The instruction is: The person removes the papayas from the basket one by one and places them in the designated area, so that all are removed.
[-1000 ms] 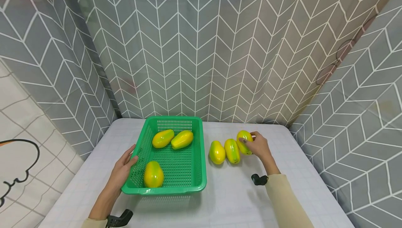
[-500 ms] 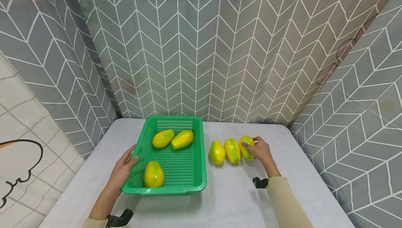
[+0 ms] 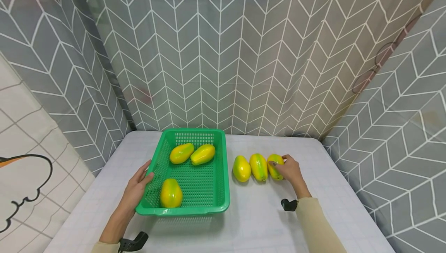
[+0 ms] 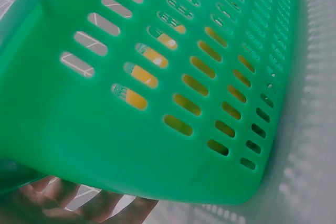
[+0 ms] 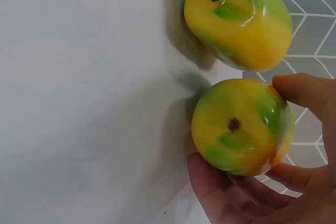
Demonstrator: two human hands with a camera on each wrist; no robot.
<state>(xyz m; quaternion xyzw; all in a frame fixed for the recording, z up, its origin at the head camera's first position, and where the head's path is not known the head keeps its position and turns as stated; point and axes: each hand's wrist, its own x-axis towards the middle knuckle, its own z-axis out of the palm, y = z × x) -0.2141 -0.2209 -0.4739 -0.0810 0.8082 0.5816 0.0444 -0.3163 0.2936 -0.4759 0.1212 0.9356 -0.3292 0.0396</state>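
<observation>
Evidently, the end fruit (image 5: 236, 142) is being grasped by the right grip (image 3: 292, 171) between thumb (image 5: 302, 92) and fingers (image 5: 212, 184), perhaps so that it is being steadied. It is being kept just beside the middle fruit (image 3: 258, 167); with the inner fruit (image 3: 241, 168), a row is being formed on the bench (image 3: 258, 214), right of the basket (image 3: 195, 211). The basket, in which two far fruits (image 3: 203, 154) and a near fruit (image 3: 171, 193) are being carried, is being touched at its left side by the left grip (image 3: 137, 185), presumably against sliding; whether the rim is being pinched cannot be told. The end fruit's underside is being hidden; the left fingers are being cut off in the left-wrist view.
</observation>
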